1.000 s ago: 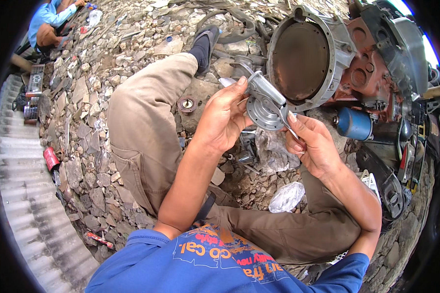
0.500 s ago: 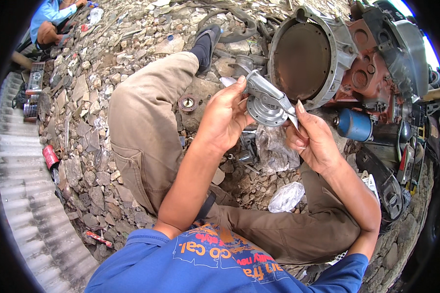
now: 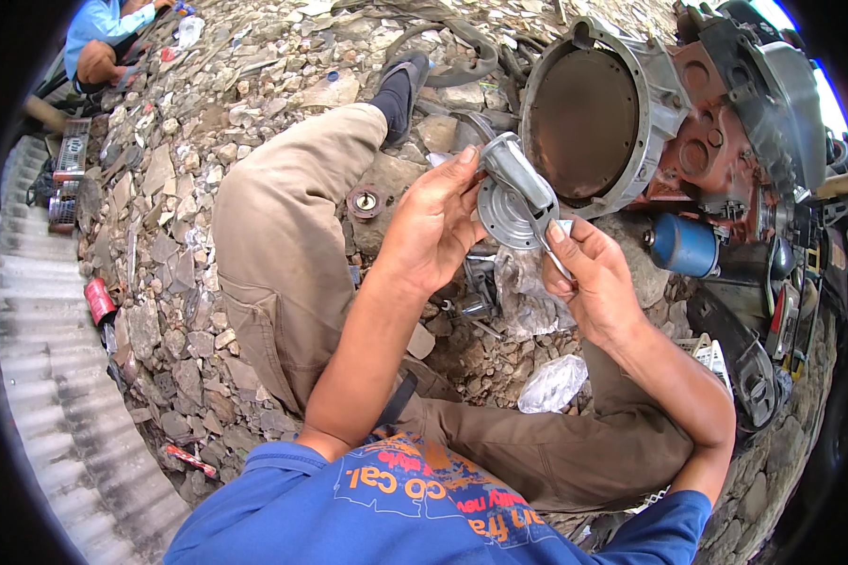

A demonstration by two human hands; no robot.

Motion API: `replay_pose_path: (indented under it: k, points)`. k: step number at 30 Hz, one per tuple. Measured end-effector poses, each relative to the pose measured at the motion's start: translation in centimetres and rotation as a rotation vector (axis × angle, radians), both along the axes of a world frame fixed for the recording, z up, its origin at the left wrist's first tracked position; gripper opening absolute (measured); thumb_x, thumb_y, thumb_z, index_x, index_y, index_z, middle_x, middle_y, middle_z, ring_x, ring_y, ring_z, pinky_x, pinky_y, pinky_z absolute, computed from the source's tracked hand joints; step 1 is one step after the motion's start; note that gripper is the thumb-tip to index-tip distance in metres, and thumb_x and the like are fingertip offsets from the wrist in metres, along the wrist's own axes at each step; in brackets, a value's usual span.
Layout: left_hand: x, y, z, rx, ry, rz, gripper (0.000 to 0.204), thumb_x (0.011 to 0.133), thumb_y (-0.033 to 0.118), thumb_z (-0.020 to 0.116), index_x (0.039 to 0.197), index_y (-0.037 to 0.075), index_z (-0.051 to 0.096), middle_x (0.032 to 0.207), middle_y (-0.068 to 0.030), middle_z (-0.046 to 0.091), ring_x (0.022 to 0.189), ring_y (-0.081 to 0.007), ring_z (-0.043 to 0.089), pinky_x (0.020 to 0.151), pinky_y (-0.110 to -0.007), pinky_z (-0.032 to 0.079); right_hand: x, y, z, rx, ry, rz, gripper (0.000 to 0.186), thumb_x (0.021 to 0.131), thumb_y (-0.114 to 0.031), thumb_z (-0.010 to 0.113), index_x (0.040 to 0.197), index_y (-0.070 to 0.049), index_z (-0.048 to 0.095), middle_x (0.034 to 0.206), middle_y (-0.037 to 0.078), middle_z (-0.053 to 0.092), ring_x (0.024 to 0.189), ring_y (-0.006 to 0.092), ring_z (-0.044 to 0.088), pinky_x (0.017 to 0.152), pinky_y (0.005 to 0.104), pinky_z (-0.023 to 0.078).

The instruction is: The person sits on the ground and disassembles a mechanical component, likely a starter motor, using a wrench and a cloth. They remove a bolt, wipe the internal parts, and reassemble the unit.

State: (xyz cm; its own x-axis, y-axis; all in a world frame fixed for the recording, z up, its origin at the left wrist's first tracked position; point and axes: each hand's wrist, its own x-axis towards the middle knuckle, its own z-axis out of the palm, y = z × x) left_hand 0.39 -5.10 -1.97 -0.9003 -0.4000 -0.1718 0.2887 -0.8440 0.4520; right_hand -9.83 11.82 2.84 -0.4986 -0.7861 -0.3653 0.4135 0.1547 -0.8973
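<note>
1. Since 0.5 s ago, the silver-grey metal part with a round, stepped disc and a lever arm has turned slightly, and the right hand has shifted a little to the left, its thumb now nearer the disc.
2. Left hand: fingers curled and closed around the part's left side, the thumb pressed near the lever's upper end; some fingertips are hidden behind the metal.
3. Right hand: thumb and fingers pinched together on the thin lower end of the part; how the remaining fingers sit beneath it I cannot tell.
4. That metal part is held up in both hands above the stony, rubble-strewn ground, tilted, with its disc facing the wearer.
5. Just beyond it stands a large, round silver metal housing with a dark brown inner face, next to a red-brown metal engine block.
6. Near the right wrist is a blue metal cylinder.
7. Beneath the hands lie a crumpled grey sheet and a clear plastic bag.
8. Left of the left hand, a small, round rusty metal piece rests on a flat stone.
</note>
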Motion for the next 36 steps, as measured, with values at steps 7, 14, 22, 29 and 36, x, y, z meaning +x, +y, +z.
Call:
replay_pose_path:
  k: [7, 14, 22, 29, 36]
  points:
    - [0.1, 0.1, 0.4, -0.101, -0.030, 0.051, 0.037, 0.100, 0.034, 0.059, 0.123, 0.005, 0.058, 0.119, -0.0075, 0.064, 0.110, -0.0179, 0.063, 0.096, -0.038, 0.052, -1.0, 0.6, 0.2, -0.020, -0.039, 0.089, 0.028, 0.101, -0.030, 0.062, 0.105, -0.002, 0.058, 0.068, -0.003, 0.049, 0.055, 0.0049, 0.038, 0.052, 0.0223, 0.030]
    - [-0.8, 0.7, -0.7, -0.015, -0.025, 0.019, 0.035, 0.100, 0.034, 0.059, 0.122, 0.007, 0.061, 0.113, -0.0029, 0.066, 0.102, -0.0134, 0.064, 0.089, -0.035, 0.053, -1.3, 0.4, -1.6, -0.038, 0.036, -0.009, 0.024, 0.099, -0.022, 0.065, 0.109, -0.002, 0.057, 0.080, -0.002, 0.055, 0.059, 0.0042, 0.040, 0.052, 0.0220, 0.032]
    - [-2.4, 2.7, -1.9, 0.016, 0.011, 0.204, 0.041, 0.100, 0.032, 0.060, 0.130, 0.005, 0.053, 0.126, -0.0070, 0.061, 0.113, -0.0171, 0.060, 0.097, -0.037, 0.048, -1.0, -0.1, -2.3, 0.024, 0.178, 0.019, 0.042, 0.098, -0.022, 0.066, 0.127, 0.005, 0.052, 0.087, -0.001, 0.059, 0.065, 0.0034, 0.047, 0.056, 0.0199, 0.038]
    - [-2.6, 2.6, -3.3, -0.227, -0.109, 0.307, 0.043, 0.092, 0.020, 0.071, 0.126, 0.003, 0.051, 0.110, -0.0107, 0.067, 0.101, -0.0171, 0.065, 0.090, -0.033, 0.052, -3.2, 0.7, 0.2, 0.251, 0.279, 0.252, 0.033, 0.103, -0.028, 0.059, 0.119, 0.000, 0.064, 0.091, -0.001, 0.068, 0.069, 0.0009, 0.051, 0.059, 0.0185, 0.040]
    - [-1.7, 2.0, -3.0, -0.048, 0.268, -0.142, 0.073, 0.085, 0.040, 0.060, 0.142, -0.002, 0.041, 0.098, -0.0168, 0.065, 0.081, -0.0199, 0.064, 0.075, -0.030, 0.054, -4.5, 1.9, 3.6, 0.195, 0.722, 0.128, 0.022, 0.100, -0.016, 0.063, 0.110, 0.003, 0.062, 0.092, 0.002, 0.067, 0.085, 0.0044, 0.059, 0.074, 0.0214, 0.048]
